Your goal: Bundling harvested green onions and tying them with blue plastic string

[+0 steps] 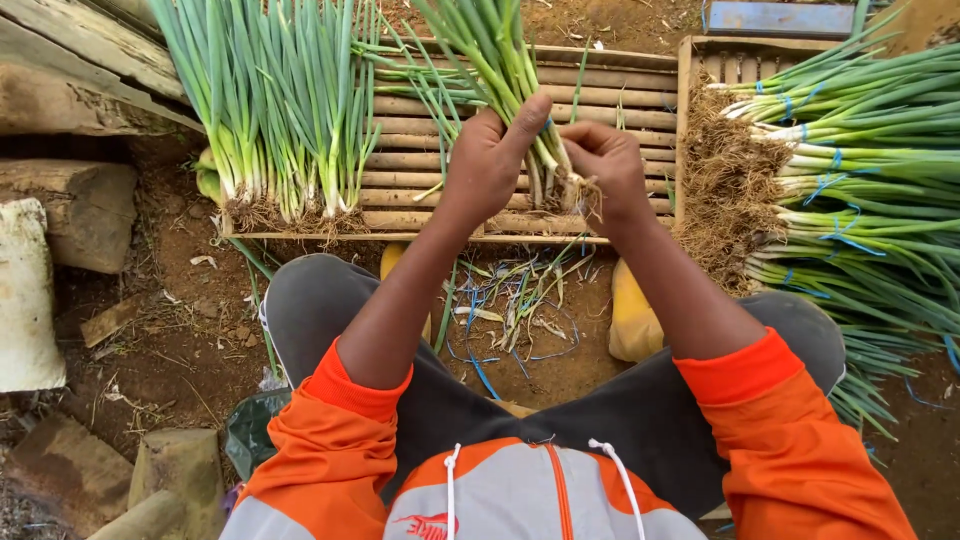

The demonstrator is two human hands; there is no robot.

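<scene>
Left hand [487, 160] fingers closed around a bunch of green onions [500, 70], held above the slatted wooden rack [610, 90], centre far. Right hand [605, 165] fingers pinch the root end of the same bunch. Loose onions [280, 110] lie on rack left. Tied bundles [860, 170] stacked right. Trimmings [515, 300] on dirt ground between knees.

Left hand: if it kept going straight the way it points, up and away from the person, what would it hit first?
Probably the slatted wooden rack lying beyond it. The left hand already grips the bunch of green onions, which it holds together with the right hand. Depth is hard to judge from above.
</scene>
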